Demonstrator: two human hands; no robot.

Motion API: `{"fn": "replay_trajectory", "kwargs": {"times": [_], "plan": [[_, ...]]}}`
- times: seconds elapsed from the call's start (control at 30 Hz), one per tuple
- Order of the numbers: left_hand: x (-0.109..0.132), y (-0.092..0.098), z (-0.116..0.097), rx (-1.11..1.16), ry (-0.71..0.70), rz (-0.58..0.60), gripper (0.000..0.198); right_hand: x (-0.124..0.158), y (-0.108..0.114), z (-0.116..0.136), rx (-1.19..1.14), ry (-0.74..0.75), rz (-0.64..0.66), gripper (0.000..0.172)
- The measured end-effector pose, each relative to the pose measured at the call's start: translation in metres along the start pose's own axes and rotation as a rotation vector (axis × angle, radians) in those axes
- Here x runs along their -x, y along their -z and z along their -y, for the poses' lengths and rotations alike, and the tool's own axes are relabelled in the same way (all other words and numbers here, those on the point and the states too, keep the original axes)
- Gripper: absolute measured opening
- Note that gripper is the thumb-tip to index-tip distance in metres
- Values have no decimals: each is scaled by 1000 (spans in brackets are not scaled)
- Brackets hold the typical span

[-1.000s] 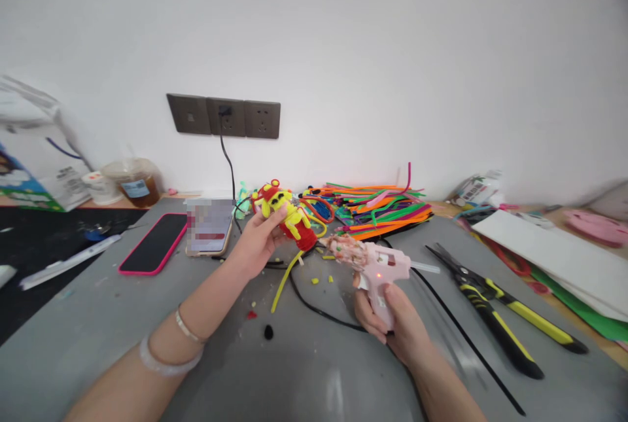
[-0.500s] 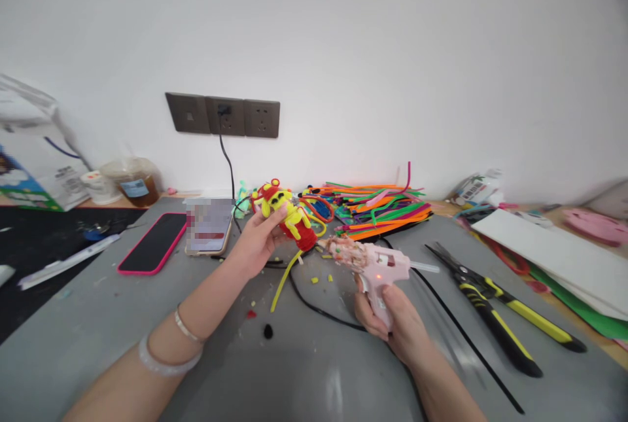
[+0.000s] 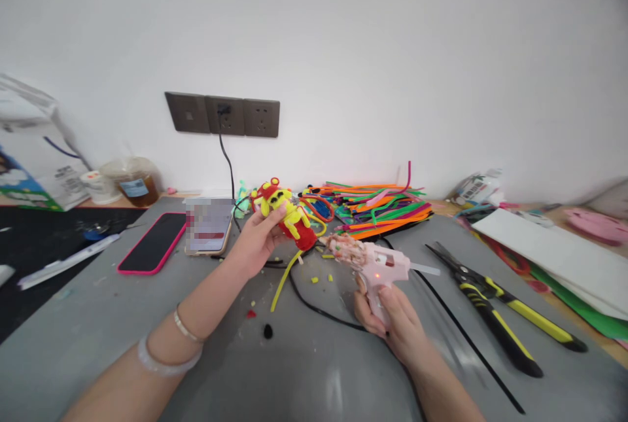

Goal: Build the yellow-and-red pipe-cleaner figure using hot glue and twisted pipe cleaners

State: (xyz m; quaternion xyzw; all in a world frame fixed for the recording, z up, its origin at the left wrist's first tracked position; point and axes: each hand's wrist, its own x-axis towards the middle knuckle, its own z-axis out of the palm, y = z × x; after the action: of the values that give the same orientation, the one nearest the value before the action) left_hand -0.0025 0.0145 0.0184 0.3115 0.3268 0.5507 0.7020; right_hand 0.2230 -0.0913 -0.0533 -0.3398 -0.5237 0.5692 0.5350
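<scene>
My left hand [image 3: 259,239] is closed round a small yellow and red figure [image 3: 294,220] made of fuzzy stems, held tilted above the mat. Its head has a red top and dark eyes. My right hand [image 3: 392,317] grips the handle of a pale pink glue gun [image 3: 385,266] with a lit orange light. Brownish residue coats the front of the gun, and its nozzle is close to the red lower end of the figure; whether they touch I cannot tell. A clear glue stick [image 3: 426,269] sticks out of the back.
Colourful fuzzy stems [image 3: 387,209] lie behind the hands. Pliers [image 3: 485,291] are at the right, beside white sheets [image 3: 549,258]. Two phones, one pink-edged [image 3: 153,243], lie left. A black cable [image 3: 318,309] crosses the grey mat [image 3: 235,376]. A drink cup [image 3: 137,183] stands back left.
</scene>
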Motion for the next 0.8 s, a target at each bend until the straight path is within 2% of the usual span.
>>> {"fn": "replay_trajectory", "kwargs": {"times": [0.17, 0.37, 0.6, 0.8], "plan": [[2, -4, -3, 8, 5, -14, 21, -2, 1, -1, -66, 26, -18, 47], [2, -3, -1, 13, 5, 1, 20, -3, -3, 8, -39, 53, -112, 49], [1, 1, 3, -27, 9, -6, 28, -2, -3, 5, -52, -6, -80, 45], [1, 1, 2, -31, -6, -13, 29, 0, 2, -4, -21, 6, -53, 48]]}}
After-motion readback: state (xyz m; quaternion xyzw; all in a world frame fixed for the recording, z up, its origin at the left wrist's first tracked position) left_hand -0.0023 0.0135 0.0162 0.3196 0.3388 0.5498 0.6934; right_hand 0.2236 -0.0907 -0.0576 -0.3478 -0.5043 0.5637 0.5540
